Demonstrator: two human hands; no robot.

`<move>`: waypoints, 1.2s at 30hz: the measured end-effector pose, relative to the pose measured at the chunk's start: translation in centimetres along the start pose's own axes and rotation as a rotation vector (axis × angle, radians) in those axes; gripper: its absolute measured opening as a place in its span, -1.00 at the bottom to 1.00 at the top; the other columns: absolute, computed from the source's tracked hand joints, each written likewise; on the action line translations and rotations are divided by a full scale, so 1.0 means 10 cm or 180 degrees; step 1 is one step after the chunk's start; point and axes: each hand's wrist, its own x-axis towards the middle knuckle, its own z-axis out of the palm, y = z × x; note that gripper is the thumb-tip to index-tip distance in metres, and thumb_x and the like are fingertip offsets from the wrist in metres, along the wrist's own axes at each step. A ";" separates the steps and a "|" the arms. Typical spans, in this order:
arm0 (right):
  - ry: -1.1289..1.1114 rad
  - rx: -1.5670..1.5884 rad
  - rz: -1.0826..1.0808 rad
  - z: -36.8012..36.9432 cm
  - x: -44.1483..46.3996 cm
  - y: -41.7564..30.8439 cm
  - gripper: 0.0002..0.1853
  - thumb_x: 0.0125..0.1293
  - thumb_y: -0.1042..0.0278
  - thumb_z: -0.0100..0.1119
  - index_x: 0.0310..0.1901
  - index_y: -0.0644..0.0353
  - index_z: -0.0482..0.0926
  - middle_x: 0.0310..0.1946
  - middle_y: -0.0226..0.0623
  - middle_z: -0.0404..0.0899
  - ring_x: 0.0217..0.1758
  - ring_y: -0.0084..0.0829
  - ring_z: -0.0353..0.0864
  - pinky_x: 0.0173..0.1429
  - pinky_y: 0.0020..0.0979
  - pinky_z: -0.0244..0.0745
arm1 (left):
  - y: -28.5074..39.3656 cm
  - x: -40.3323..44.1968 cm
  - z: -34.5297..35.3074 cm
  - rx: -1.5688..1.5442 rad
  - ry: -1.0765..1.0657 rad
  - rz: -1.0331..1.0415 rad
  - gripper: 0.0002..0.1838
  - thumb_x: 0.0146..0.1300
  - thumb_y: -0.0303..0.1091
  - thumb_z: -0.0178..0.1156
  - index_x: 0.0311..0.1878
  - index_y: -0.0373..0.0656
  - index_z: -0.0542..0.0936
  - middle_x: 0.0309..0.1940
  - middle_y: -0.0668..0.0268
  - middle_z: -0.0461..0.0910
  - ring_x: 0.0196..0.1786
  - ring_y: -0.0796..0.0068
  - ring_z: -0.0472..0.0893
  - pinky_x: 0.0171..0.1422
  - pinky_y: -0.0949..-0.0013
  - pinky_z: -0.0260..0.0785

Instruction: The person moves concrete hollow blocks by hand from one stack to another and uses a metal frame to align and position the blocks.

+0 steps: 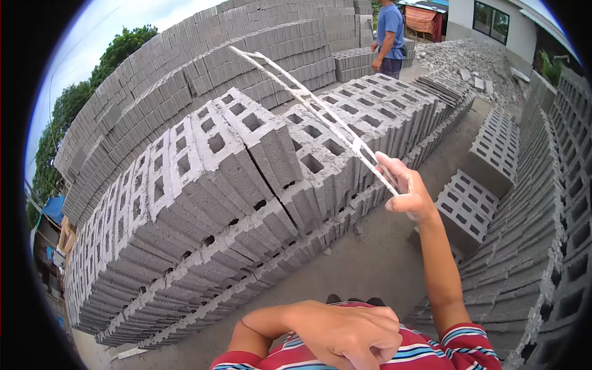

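My right hand reaches forward, its thumb and fingers closed on the near end of a long, narrow, whitish two-rod frame. The frame's rods run almost side by side and meet at the far tip. It slants up and left in front of the stacked hollow concrete blocks; whether it touches them I cannot tell. Across my striped red shirt lies my left hand, back upward and fingers curled in. The inside of that hand is hidden.
High walls of stacked blocks rise behind. More blocks and another block row stand on my right, beside a strip of bare ground. A person in blue stands farther back, near a rubble heap.
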 end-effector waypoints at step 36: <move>0.1176 -0.0676 0.0965 0.00 -1.42 0.39 0.05 -0.59 0.15 0.15 0.21 0.32 0.33 -0.10 -0.32 0.41 -0.12 -0.46 0.30 0.02 -0.48 0.16 | -0.57 0.45 0.46 -0.2741 0.0780 0.0354 -0.68 -0.06 -0.14 0.41 -0.31 -0.13 0.61 -0.62 0.51 0.28 -0.59 0.64 0.25 -0.39 0.52 0.06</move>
